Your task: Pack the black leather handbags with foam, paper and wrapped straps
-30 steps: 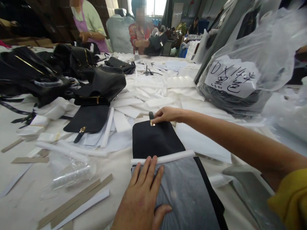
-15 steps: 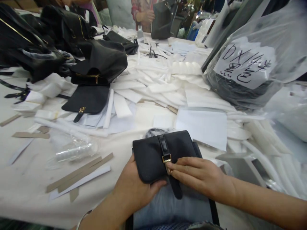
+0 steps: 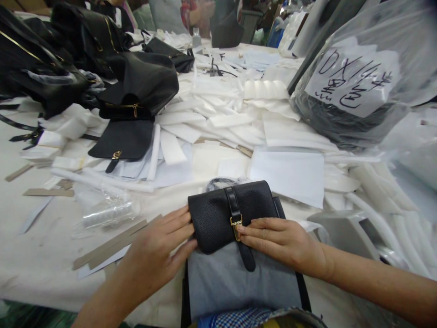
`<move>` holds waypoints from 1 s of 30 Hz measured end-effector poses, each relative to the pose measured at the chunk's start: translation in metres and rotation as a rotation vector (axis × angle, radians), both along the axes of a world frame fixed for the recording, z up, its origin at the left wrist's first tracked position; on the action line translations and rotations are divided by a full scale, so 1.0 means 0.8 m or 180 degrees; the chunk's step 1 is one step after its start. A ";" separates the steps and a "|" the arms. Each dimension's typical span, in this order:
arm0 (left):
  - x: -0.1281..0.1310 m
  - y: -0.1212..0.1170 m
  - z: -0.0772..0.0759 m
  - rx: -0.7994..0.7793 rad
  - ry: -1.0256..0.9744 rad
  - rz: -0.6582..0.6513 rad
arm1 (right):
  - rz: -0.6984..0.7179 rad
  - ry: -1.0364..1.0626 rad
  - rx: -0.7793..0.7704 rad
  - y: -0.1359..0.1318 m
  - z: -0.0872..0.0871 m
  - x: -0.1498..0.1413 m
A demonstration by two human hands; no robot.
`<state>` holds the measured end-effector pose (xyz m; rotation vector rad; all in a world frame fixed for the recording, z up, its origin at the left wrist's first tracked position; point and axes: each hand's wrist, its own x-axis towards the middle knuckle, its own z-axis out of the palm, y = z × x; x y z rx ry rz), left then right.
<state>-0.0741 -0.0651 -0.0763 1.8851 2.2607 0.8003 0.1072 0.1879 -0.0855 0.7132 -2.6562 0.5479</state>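
Observation:
A black bag with a grey front covering [image 3: 218,278] lies in front of me, its pebbled black flap [image 3: 208,218] uppermost. Down the flap runs a black strap [image 3: 232,202] with a gold buckle [image 3: 236,226]; the loose strap end hangs over the covering. My right hand [image 3: 283,243] has its fingertips closed at the buckle, the thumb mostly hidden. Beside the flap's left edge is my left hand [image 3: 160,248], fingers extended, thumb apart, fingertips touching the edge.
Several black bags [image 3: 143,82] are piled at the back left. White foam strips [image 3: 221,109] cover the table's middle. A marked plastic sack [image 3: 355,86] stands at the right. Brown card strips [image 3: 105,248] and clear plastic wrap [image 3: 109,212] lie left. Across the table is a person's arm [image 3: 200,13].
My left hand has come out from under the flap to its left edge, its thumb no longer below the flap. My right hand stays at the buckle. The flap now lies lower.

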 end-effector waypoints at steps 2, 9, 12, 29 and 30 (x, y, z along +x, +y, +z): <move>0.021 -0.010 0.014 0.0360 0.0242 0.0886 | 0.0019 0.0023 -0.0021 0.000 -0.002 0.000; 0.080 0.049 -0.012 -0.0182 0.0557 -0.0073 | -0.0076 0.0124 -0.0196 0.003 -0.004 -0.002; 0.078 0.064 -0.031 -0.0362 0.0625 -0.0003 | -0.0110 0.0044 -0.0327 -0.002 0.002 0.004; 0.072 0.065 -0.015 -0.0358 0.0527 0.0030 | -0.0637 -0.0014 -0.0075 -0.036 -0.047 0.085; 0.071 0.065 -0.012 -0.0375 0.0435 0.0159 | -0.0640 0.0018 -0.0065 -0.037 -0.048 0.085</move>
